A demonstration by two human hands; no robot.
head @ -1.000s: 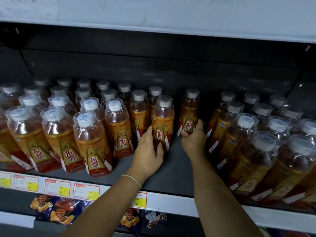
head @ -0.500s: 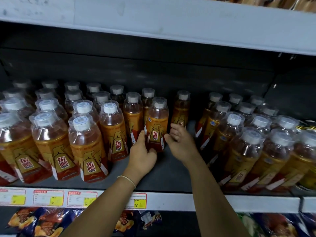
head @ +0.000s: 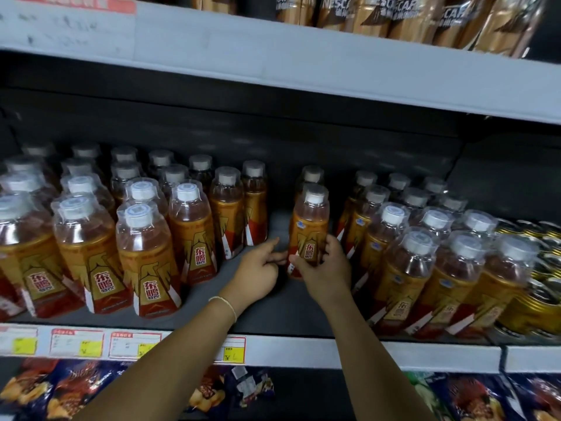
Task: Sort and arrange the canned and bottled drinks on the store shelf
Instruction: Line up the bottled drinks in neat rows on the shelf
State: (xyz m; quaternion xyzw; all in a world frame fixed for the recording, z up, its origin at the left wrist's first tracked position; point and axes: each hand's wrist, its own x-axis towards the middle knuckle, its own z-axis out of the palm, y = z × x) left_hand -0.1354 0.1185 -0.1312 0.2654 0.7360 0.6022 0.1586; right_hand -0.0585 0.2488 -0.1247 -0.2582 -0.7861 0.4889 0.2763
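My right fingers [head: 332, 247] are curling round the lower half of a Dongpeng drink bottle [head: 311, 226], with the thumb crossing the front of its label, so my right hand [head: 326, 268] is carrying the grip. My left fingers [head: 271, 243] are lying loosely bent and holding nothing, their tips reaching toward the bottle's foot from 9 o'clock. I cannot tell whether they are touching it. My left hand [head: 258, 271] is resting low over the bare shelf [head: 273, 308].

The bottle is standing upright with its long axis vertical and its cap pointing up. It is sitting in the open lane between two blocks of stock. I am judging that the coming move turns on this lane. It runs from 6 to 12 o'clock, and the right hand is the nearer one to steer the bottle along it.

A single bottle [head: 309, 176] is standing just behind at 12 o'clock and closing the lane there. The left block of bottles [head: 194, 238] is filling 9 o'clock and the right block of bottles [head: 391, 247] is crowding in at 3 o'clock, just beside my knuckles, so a sideways nudge risks tipping a neighbour. Beyond the right block, gold cans [head: 543, 287] are lining the far end. Nescafé cans [head: 364, 13] are sitting on the shelf above, and price tags [head: 133, 344] are running along the shelf edge at 6 o'clock.
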